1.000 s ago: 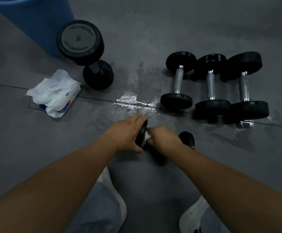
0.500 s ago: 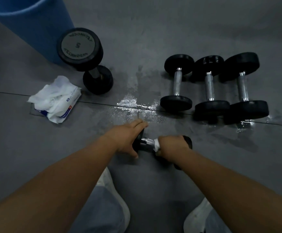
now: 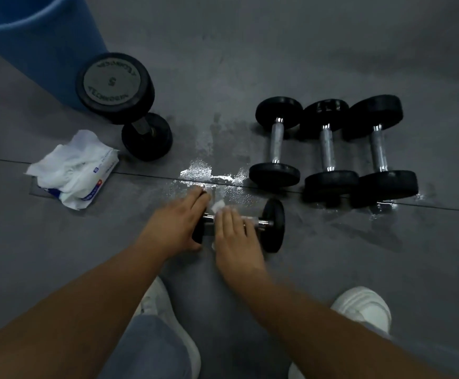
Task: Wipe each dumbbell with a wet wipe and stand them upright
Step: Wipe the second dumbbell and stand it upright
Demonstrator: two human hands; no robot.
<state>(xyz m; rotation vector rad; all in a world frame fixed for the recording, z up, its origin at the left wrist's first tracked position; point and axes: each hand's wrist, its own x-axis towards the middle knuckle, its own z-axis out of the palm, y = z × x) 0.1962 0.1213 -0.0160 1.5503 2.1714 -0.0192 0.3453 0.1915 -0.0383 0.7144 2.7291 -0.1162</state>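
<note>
A small black dumbbell (image 3: 273, 225) lies on its side on the grey floor in front of me. My left hand (image 3: 179, 222) holds its left head, fingers over the top and thumb below. My right hand (image 3: 234, 239) is wrapped over the chrome handle with a white wet wipe (image 3: 218, 207) under the fingers. One large dumbbell (image 3: 113, 87) stands upright at the back left. Three small dumbbells (image 3: 276, 142) (image 3: 326, 149) (image 3: 378, 149) lie side by side at the right.
An open pack of wet wipes (image 3: 72, 169) lies at the left. A blue bin (image 3: 39, 42) stands behind the large dumbbell. Wet patches (image 3: 203, 170) shine on the floor beyond my hands. My white shoes (image 3: 362, 307) are below.
My right hand slid left along the handle with the wipe, uncovering the right head. The left hand kept its hold on the left head.
</note>
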